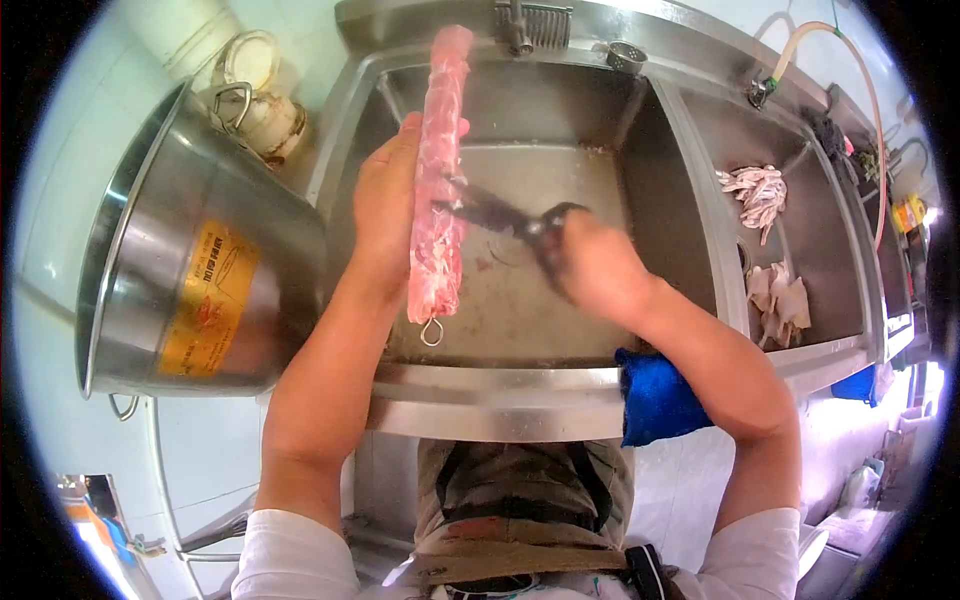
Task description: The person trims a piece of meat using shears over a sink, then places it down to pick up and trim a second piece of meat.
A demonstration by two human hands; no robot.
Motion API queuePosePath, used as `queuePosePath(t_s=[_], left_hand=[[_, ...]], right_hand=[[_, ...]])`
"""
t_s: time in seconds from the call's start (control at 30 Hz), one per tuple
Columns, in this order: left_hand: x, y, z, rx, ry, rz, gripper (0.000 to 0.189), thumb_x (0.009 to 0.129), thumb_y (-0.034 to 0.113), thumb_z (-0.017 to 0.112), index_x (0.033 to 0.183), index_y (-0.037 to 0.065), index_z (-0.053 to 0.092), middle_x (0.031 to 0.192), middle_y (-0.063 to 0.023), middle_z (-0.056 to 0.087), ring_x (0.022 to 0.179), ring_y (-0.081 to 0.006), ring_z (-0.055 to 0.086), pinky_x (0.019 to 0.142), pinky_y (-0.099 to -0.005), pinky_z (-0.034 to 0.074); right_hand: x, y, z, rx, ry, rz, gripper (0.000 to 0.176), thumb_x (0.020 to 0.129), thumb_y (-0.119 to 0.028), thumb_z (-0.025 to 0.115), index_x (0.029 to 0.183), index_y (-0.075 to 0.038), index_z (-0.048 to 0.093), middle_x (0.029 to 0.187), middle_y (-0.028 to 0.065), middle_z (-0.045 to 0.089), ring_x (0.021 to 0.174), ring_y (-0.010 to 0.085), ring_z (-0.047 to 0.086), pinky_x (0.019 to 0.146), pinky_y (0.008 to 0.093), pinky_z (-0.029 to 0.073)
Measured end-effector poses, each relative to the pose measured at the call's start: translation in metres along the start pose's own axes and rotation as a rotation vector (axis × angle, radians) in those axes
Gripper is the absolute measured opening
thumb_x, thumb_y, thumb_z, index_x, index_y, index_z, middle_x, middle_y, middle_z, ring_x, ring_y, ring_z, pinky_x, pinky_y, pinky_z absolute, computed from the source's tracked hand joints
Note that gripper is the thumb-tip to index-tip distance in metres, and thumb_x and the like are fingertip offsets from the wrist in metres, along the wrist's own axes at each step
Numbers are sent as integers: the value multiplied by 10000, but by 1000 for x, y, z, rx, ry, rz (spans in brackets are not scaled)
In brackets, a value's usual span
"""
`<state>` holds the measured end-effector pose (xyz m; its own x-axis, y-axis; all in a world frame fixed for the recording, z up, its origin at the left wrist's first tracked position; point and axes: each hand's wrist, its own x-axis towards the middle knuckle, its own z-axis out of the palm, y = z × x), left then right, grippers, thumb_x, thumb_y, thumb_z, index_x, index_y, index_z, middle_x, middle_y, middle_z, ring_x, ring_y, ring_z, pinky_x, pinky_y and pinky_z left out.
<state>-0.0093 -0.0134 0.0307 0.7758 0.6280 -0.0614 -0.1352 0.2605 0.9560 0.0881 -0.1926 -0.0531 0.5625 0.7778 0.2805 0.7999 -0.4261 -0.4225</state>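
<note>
A long column of raw pink meat [440, 170] stands lengthwise over the sink, with a metal skewer ring [431, 332] poking from its near end. My left hand [388, 200] is wrapped round it from the left side, some fingertips showing past its right edge. From the right, my right hand [605, 262] grips dark-handled scissors [500, 215], slightly blurred. Their blades are parted, and the tips touch the meat's right side about midway along.
Below lies the steel sink basin [540, 330]. A large steel pot [200, 270] with a yellow label leans at left. Pale meat pieces [757, 195] lie in the right-hand basin [700, 120]. A blue cloth [655, 400] hangs over the front edge.
</note>
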Motion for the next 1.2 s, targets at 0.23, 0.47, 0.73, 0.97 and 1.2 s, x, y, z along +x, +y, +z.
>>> queuePosePath(t_s=[0.23, 0.47, 0.73, 0.97, 1.2], left_hand=[[-1, 2, -7, -7, -76, 3, 412, 966, 386, 447, 1085, 28, 611, 687, -9, 554, 511, -99, 513, 435, -247, 400], [4, 1, -8, 36, -74, 43, 381, 965, 351, 461, 1022, 13, 628, 654, 2, 539, 528, -74, 488, 458, -232, 386], [4, 5, -7, 64, 15, 41, 397, 973, 353, 446, 983, 0, 626, 630, 3, 526, 508, -76, 474, 453, -239, 384], [4, 6, -14, -19, -87, 5, 398, 958, 384, 470, 1055, 28, 620, 649, 0, 535, 514, -81, 488, 442, -232, 382], [7, 3, -13, 94, -9, 27, 398, 951, 388, 475, 1010, 37, 653, 623, -10, 545, 475, -96, 491, 441, -238, 385]], right_hand=[[-2, 16, -10, 132, -102, -193, 219, 815, -200, 632, 807, 6, 558, 707, 215, 608, 620, 407, 598, 548, 461, 490], [-5, 3, -14, -172, 25, -136, 208, 714, -132, 664, 802, 18, 549, 758, 202, 604, 687, 375, 608, 635, 442, 506], [-1, 17, -16, -162, 201, -278, 219, 755, -143, 673, 645, 1, 549, 599, 178, 565, 543, 346, 594, 490, 430, 476], [-7, 9, -15, 76, -87, -25, 198, 701, -107, 639, 851, 0, 567, 808, 202, 606, 739, 384, 600, 667, 453, 485], [-8, -1, -22, -65, -72, -152, 266, 702, -143, 662, 823, 45, 518, 808, 232, 588, 750, 404, 591, 683, 458, 490]])
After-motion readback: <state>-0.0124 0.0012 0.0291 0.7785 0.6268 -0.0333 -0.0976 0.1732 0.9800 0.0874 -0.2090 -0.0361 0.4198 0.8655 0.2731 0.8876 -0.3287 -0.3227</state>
